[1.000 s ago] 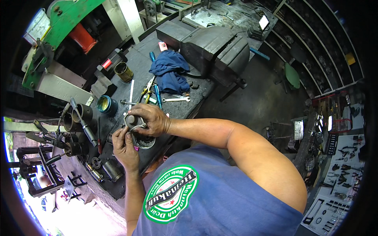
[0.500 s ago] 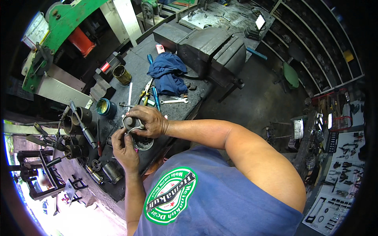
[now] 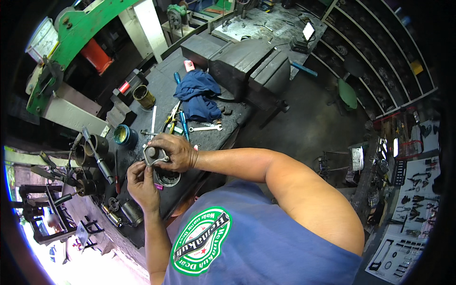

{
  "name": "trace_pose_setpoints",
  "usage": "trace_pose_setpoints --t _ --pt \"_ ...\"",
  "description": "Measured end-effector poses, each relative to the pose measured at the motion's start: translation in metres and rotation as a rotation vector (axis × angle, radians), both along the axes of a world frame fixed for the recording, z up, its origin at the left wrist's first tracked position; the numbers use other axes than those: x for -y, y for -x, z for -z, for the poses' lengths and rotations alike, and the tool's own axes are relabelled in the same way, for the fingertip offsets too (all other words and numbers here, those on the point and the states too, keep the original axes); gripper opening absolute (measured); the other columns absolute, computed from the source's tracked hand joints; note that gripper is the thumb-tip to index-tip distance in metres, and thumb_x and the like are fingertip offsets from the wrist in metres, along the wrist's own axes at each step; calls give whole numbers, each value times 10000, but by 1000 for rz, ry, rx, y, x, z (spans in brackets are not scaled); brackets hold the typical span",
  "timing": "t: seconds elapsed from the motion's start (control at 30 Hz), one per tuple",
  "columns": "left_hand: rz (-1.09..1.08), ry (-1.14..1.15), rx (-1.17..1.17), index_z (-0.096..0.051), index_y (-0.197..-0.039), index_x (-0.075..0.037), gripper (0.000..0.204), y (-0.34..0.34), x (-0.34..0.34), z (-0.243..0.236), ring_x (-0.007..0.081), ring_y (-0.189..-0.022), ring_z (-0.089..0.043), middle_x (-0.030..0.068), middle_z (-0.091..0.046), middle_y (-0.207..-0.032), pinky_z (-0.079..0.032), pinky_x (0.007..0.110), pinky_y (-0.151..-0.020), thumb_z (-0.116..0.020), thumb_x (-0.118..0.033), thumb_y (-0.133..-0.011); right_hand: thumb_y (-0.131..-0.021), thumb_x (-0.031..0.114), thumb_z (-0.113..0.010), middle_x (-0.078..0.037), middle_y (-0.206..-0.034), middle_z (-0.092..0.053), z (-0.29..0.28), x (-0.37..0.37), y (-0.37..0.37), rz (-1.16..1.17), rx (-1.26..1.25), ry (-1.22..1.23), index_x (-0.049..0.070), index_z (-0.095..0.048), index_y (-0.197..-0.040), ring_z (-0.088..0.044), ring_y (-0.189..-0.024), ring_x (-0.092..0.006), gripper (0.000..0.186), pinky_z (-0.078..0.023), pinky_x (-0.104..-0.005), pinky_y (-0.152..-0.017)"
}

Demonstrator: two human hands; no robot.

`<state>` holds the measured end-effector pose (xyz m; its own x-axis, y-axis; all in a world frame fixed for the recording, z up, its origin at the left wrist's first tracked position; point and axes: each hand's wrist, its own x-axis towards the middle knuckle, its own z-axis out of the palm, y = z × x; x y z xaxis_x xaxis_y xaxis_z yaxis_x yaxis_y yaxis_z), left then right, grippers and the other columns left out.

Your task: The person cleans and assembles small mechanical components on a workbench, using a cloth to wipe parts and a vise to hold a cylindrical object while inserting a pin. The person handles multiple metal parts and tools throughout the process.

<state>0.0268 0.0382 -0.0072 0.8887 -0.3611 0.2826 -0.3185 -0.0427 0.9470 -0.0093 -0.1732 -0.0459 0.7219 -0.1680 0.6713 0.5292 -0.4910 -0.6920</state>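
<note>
My right hand (image 3: 176, 151) grips a grey metal end cover (image 3: 163, 157) that has a round boss and bolt ears. Its fingers wrap the far side and the thumb lies along the near side. Close below, my left hand (image 3: 144, 190) has its fingers curled, with the thumb tip at the cover's lower ear. Whatever lies between those fingers is too small to make out. Under my hands sits a round metal housing (image 3: 175, 180), partly hidden, and a small magenta piece (image 3: 158, 187) shows beside it.
On the dark workbench (image 3: 164, 71) lie a blue cloth (image 3: 197, 95), a combination wrench (image 3: 205, 128), pliers (image 3: 172, 116) and screwdrivers (image 3: 184, 126). A blue tin (image 3: 124, 135) and a rusty can (image 3: 144, 97) stand left. The big vise (image 3: 242, 61) rises at the back.
My left hand has shifted slightly left and down, its fingers drawing back from the cover's side. My right hand still holds the cover. The whole view has shifted a little.
</note>
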Motion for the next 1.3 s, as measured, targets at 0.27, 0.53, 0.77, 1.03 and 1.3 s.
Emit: trace_pose_setpoints --t 0.27,0.53,0.77,1.03,1.3 --pt "25 62 -85 -735 -1197 17 160 4 6 -10 178 -1096 -727 85 -683 -1341 -584 343 -1012 -776 -90 -1086 -860 312 -930 -182 -1307 -726 -3 1 2 -12 -2 2 131 -646 -1481 -743 -1181 -419 706 -601 -503 -999" --pt "41 -63 79 -743 -1240 42 179 1 1 -4 155 -1152 -695 111 -677 -1407 -573 315 -1003 -759 -59 -1093 -842 275 -934 -184 -1310 -720 -5 6 1 -41 -3 29 132 -638 -1499 -740 -1180 -422 735 -600 -503 -992" --pt "61 -37 55 -753 -1243 48 167 0 -1 -5 190 -1217 -684 135 -649 -1392 -561 332 -1062 -721 -40 -1105 -880 343 -914 -196 -1353 -710 4 5 -1 -4 13 68 144 -620 -1535 -727 -1226 -435 745 -587 -520 -1033" --pt "15 26 10 -741 -1315 4 242 2 6 -5 115 -1067 -673 69 -690 -1320 -551 277 -963 -764 -115 -1106 -856 325 -933 -199 -1322 -727 7 5 -5 -3 66 59 107 -648 -1498 -757 -1172 -422 736 -619 -491 -990" --pt "-42 -32 -1 -733 -1153 4 106 12 5 -7 146 -1147 -681 93 -698 -1276 -552 291 -984 -786 -37 -1071 -874 326 -925 -202 -1321 -726 7 2 -3 6 39 39 111 -652 -1502 -756 -1180 -415 718 -615 -484 -996"
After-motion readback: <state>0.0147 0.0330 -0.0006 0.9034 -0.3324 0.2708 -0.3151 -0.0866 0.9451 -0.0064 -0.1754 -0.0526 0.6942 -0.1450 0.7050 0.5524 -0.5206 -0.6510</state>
